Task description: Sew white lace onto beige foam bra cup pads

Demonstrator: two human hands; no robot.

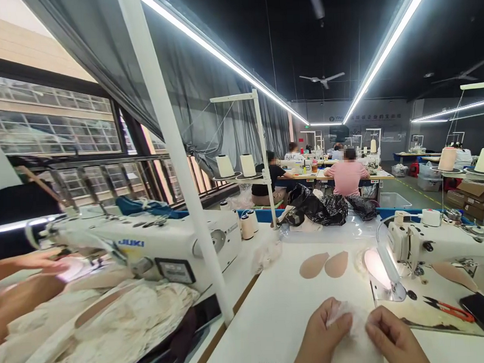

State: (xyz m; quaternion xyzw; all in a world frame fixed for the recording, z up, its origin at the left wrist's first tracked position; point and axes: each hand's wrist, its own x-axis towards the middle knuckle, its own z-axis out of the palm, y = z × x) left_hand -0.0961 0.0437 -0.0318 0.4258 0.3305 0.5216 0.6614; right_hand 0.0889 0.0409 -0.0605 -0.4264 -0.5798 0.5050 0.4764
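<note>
Low in the view, my left hand [324, 329] pinches a piece of thin whitish fabric [356, 339] between thumb and fingers. On the fabric's other edge, my right hand [394, 335] is closed with thumb against fingers. The cloth is bunched at the top and hangs down between both hands, above the white table. Two beige teardrop-shaped pads [324, 265] lie flat on the tabletop beyond my hands. A sewing machine [442, 243] stands to the right, its lamp lit, and another beige pad [454, 276] rests by it.
Red-handled thread snips [448, 308] and a black phone [482, 313] lie at the right. A white pole [173, 152] rises left of the table. Beyond it, a co-worker's hands [34, 268] are at a JUKI machine [149, 248] beside piled lace fabric [139, 325]. Black plastic bags [322, 205] lie ahead.
</note>
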